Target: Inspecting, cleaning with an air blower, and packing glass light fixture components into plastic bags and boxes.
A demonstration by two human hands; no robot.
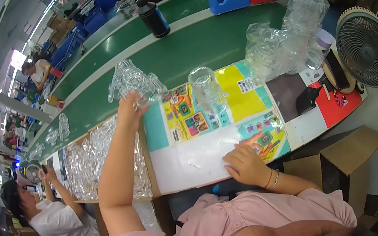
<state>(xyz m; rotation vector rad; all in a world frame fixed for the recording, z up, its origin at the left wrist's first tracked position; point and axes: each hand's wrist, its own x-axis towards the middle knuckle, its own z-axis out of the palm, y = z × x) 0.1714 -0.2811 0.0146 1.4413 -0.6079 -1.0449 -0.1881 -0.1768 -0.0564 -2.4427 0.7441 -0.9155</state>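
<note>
Clear plastic shells (133,80) touch left-hand fingers (134,101) at the belt's near edge.

A long green conveyor belt (174,47) with a pale stripe runs the length of the workshop, and the counter (297,131) in front of it is white board under coloured printed sheets. Strip lights (46,15) hang in rows overhead and daylight glares through a window (16,59) at the far end. A round beige desk fan (365,46) stands at the right end of the counter, an open brown cardboard box (349,158) sits below it, and blue crates (88,21) are stacked behind the belt.
</note>
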